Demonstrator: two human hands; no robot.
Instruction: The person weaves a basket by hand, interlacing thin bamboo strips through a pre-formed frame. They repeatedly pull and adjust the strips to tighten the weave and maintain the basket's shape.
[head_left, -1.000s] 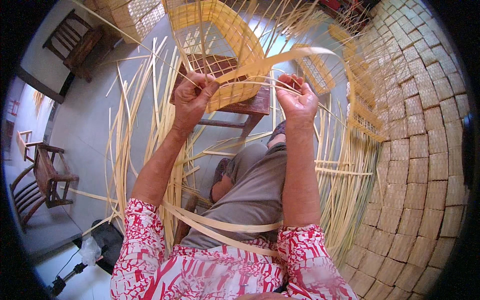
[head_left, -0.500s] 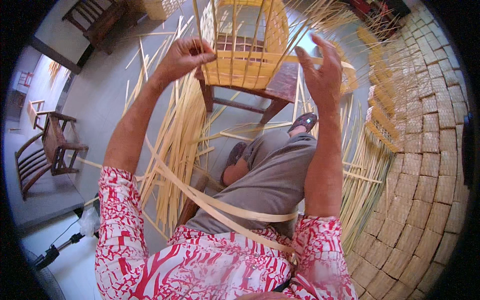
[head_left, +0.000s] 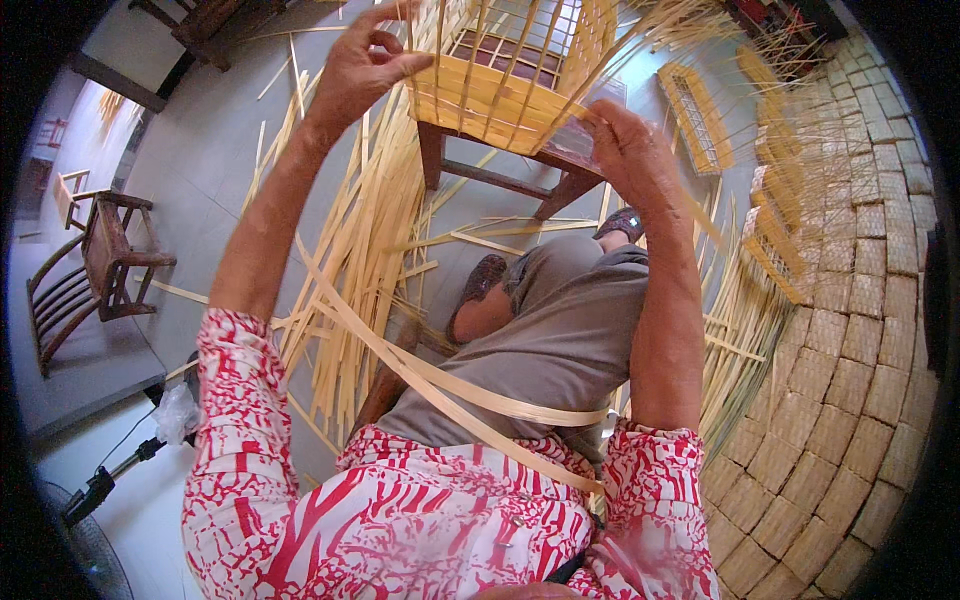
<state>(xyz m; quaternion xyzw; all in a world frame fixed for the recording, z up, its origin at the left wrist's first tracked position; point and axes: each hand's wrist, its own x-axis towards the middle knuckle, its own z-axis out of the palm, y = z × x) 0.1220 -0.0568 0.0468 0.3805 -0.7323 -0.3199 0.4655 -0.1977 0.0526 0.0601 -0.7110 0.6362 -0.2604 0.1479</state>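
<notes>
— On the wooden stool (head_left: 500,170) ahead sits the half-woven bamboo basket (head_left: 500,85), its uprights pointing up and away.
— Hands?
— Left hand (head_left: 365,65) pinches 1 upright; right hand (head_left: 625,150) is closed around the basket's right corner.
— Risk?
— I'd say bending could snap a strip or loosen the weave.

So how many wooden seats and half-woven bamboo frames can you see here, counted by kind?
Wooden stools under the work: 1, the stool
Wooden chairs by the wall: 1, the chair
Part-woven baskets on the stool: 1, the basket
Woven frames lying on the floor beyond: 1, the frame
Total: 4
</notes>
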